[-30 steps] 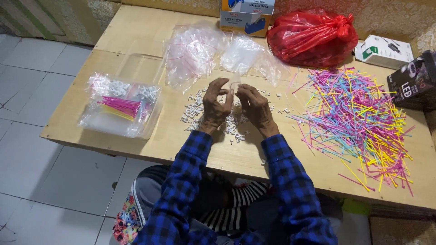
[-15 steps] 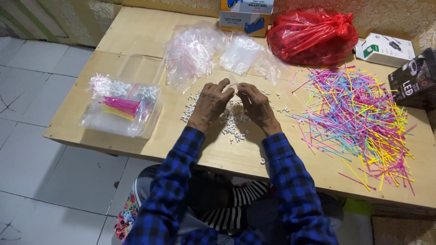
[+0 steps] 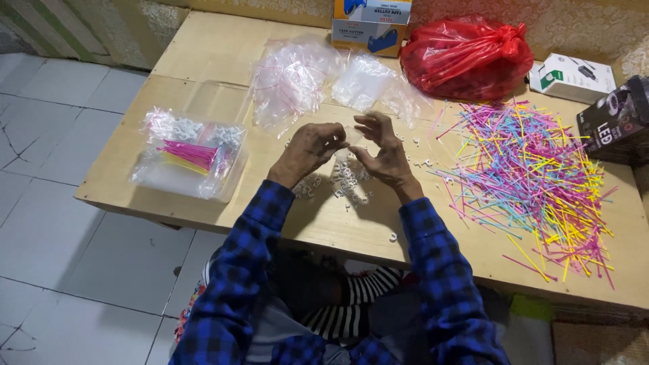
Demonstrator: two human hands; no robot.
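Note:
My left hand and my right hand are lifted a little above a wooden table, fingertips nearly meeting. Between them they pinch what looks like a small clear bag; it is hard to make out. Under the hands lies a scatter of small white plastic pieces. The left fingers are curled, while the right thumb and forefinger pinch with the other fingers spread. Blue checked sleeves cover both arms.
A wide heap of thin coloured sticks lies to the right. At left, a clear tray holds packed bags of pink sticks. Empty clear bags, a red plastic bag and three boxes line the back and right.
Both hands have risen from the pile of white pieces and drawn their fingertips together above it. Nothing else on the table has moved.

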